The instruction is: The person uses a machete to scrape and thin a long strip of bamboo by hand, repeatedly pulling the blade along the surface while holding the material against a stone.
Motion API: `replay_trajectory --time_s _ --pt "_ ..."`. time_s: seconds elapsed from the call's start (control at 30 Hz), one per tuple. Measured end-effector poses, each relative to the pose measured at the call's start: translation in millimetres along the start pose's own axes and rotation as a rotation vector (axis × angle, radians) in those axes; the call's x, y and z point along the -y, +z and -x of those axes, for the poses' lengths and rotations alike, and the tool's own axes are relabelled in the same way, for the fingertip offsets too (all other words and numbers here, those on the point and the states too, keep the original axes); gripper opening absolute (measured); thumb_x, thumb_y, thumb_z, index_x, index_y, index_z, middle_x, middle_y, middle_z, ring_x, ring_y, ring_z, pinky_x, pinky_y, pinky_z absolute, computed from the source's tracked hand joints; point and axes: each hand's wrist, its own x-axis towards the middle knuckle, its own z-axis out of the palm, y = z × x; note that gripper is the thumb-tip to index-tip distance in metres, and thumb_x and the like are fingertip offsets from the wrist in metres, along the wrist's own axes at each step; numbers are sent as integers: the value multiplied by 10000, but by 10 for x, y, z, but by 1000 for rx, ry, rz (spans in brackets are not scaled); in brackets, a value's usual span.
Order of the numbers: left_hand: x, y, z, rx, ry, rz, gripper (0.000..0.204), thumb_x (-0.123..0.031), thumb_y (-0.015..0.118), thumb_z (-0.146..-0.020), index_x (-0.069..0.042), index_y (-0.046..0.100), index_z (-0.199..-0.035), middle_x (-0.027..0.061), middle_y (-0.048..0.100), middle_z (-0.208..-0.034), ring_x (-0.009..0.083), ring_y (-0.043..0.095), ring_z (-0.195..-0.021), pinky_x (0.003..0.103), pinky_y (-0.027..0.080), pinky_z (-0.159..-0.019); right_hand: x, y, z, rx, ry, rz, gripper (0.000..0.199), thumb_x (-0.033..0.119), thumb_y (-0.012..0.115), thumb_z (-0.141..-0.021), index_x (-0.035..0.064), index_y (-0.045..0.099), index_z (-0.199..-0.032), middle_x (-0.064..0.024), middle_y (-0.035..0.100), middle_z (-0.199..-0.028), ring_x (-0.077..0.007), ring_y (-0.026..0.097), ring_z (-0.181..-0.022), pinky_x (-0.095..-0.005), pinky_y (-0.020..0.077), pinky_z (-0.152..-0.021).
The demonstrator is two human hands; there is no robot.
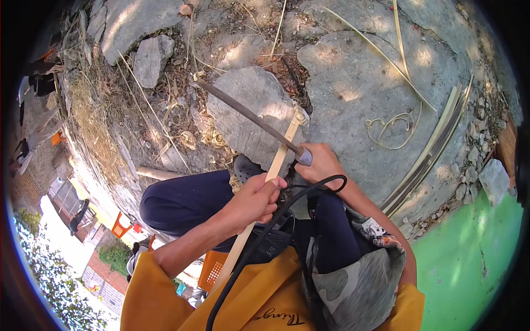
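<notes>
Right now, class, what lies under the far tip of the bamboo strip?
The bamboo strip rests its tip on a flat grey stone, crossed by a long blade. Curled shavings ring the stone; ground beneath it is hidden.

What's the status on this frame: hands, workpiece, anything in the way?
Left hand gripping bamboo strip. Right hand gripping long blade by its handle, blade laid across strip's far end. Black cable looped under right wrist, near strip.

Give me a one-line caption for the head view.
Left hand grips pale bamboo strip; right hand holds long dark blade across it.
</notes>
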Motion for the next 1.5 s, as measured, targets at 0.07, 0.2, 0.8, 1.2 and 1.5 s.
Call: replay_trajectory --time_s 0.07,0.2,0.8,1.2,1.5 --pt "90 -50 29 13 6 48 178 -268 431 -1129 -108 510 -1129 -60 363 -727 36 316 -508 229 293 -453 -20 52 59 35 -82 -14 250 205 697 -722 75 732 -934 -251 699 -802 -481 680 -815 -501 559 -759" --pt "101 -90 280 -34 -88 70 207 -237 394 -1125 -64 496 -1176 -39 377 -753 53 324 -518 255 287 -465 256 98 165 166 -24 8 240 201 684 -709 70 718 -908 -238 695 -792 -469 680 -805 -505 562 -762" --pt "-57 -161 189 -31 -122 115 185 -273 437 -1121 -98 495 -1125 -60 320 -697 40 306 -504 240 266 -439 -40 42 -398 116 67 22 258 200 702 -705 25 693 -895 -248 678 -782 -480 666 -832 -512 537 -758" --pt "-8 -192 177 -4 -124 178 167 -260 404 -1128 -129 502 -1158 -64 335 -744 35 238 -510 231 207 -448 -1 47 -478 59 9 131 219 223 695 -704 46 716 -832 -258 691 -777 -493 682 -807 -520 568 -746" --pt "23 -180 132 -100 -128 68 186 -245 415 -1127 -87 511 -1152 -53 340 -713 41 288 -509 239 260 -438 10 -31 -399 86 59 140 253 190 677 -705 30 725 -895 -263 697 -799 -473 688 -808 -534 554 -758"
